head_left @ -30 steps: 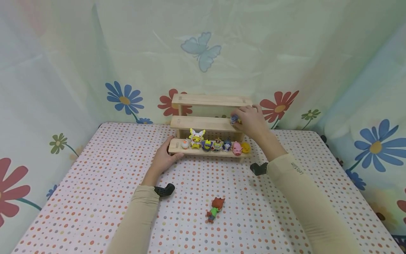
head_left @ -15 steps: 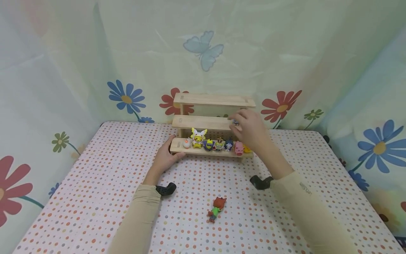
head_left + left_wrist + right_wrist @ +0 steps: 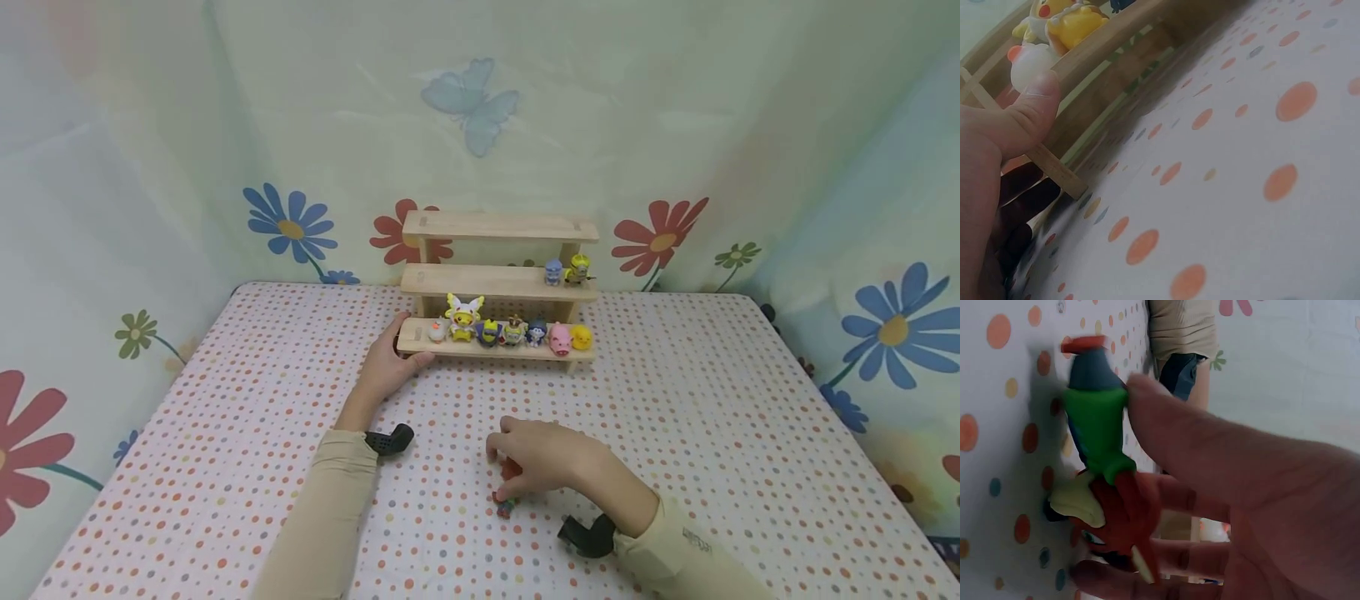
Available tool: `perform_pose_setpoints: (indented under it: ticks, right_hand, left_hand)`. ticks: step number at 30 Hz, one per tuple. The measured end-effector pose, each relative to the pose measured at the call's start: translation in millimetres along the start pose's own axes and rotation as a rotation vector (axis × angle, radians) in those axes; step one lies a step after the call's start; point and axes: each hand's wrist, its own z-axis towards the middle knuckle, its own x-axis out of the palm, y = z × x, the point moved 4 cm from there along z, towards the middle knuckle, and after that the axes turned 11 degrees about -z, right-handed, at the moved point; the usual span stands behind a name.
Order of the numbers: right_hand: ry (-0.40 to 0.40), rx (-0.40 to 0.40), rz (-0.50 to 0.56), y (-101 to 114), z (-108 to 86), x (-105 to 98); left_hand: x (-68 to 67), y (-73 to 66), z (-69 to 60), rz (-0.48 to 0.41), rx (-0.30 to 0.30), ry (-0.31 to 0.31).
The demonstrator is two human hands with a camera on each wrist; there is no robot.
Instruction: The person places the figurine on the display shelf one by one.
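My left hand [image 3: 384, 367] grips the left end of the three-tier wooden display shelf [image 3: 472, 282]. In the left wrist view, its thumb lies against the lowest board beside a white figurine [image 3: 1032, 65], with the other fingers around the end. My right hand [image 3: 551, 457] is over the tabletop in front of the shelf and holds a fox figurine [image 3: 1094, 419] with a green shirt. In the right wrist view, the thumb is at the fox's waist and the fingers are behind its reddish head. The hand hides most of the fox in the head view.
Several figurines line the bottom board, among them a pink pig [image 3: 560, 339] and a yellow duck [image 3: 581, 337]. A blue-grey figurine [image 3: 552, 272] and a yellow minion [image 3: 578, 268] stand at the right of the middle board. A flowered curtain [image 3: 480, 167] hangs behind the dotted tablecloth [image 3: 450, 533].
My right hand has left the blue-grey figurine standing on the middle board, come down toward me and taken hold of the fox figurine. The left hand stays on the shelf end.
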Motion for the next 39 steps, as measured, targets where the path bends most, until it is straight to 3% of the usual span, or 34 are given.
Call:
perform_pose_setpoints:
  ticks: [8, 11, 16, 22, 25, 30, 35, 39]
  right_hand:
    - [0.062, -0.008, 0.061, -5.1, 5.0, 6.4]
    - [0.048, -0.022, 0.100, -9.4, 5.7, 4.5]
    - [-0.079, -0.044, 0.146, -23.6, 7.3, -5.1]
    - [-0.246, 0.032, 0.208, -43.3, 5.3, -22.1]
    - [-0.367, 0.051, 0.220, -49.9, 2.1, -29.9]
    - [-0.556, 0.012, 0.286, -57.7, -2.8, -38.7]
    - [-0.630, -0.010, 0.457, -64.1, -3.9, -41.0]
    - [-0.651, 0.020, 0.556, -66.3, -3.8, -40.3]
  left_hand:
    - [-2.4, 2.7, -1.1, -0.015, -0.017, -0.001]
    - [-2.3, 3.0, -1.1, -0.028, -0.025, -0.006]
    - [-1.4, 2.3, -0.6, -0.028, -0.028, -0.003]
    - [0.4, 1.7, 0.7, -0.029, -0.019, 0.003]
    - [0.5, 2.5, 1.3, -0.028, -0.027, 0.003]
    - [-0.6, 3.1, 0.8, -0.031, -0.033, 0.005]
    - [-0.8, 1.8, -0.3, -0.032, -0.030, 0.011]
    - [-0.1, 1.6, -0.2, -0.024, -0.033, 0.010]
